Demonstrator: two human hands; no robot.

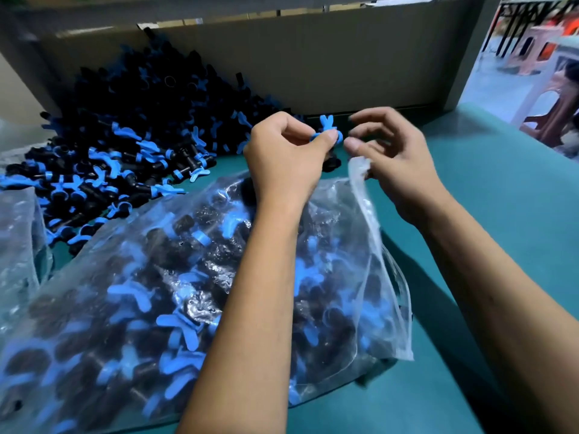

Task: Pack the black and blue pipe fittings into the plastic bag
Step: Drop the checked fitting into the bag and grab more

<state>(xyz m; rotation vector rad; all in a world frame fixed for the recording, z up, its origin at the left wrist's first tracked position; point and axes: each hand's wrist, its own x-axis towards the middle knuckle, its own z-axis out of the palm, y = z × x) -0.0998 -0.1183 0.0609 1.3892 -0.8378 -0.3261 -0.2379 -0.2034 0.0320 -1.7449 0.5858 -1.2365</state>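
A large heap of black and blue pipe fittings (125, 136) lies on the green table at the back left. In front of it a clear plastic bag (369, 233) lies on its side, filled with several fittings. My left hand (282, 155) is raised above the bag's mouth and pinches one fitting (327, 130), its blue winged handle pointing up. My right hand (394, 158) is just to the right of it with its fingers curled, and it holds up the bag's rim (357, 170). The black body of the held fitting is mostly hidden behind my left hand.
A cardboard box wall (313, 57) stands behind the heap and the hands. Another clear bag (18, 233) lies at the left edge. The green table (501, 220) stretches to the right. A plastic stool (554, 98) stands beyond the table's far right corner.
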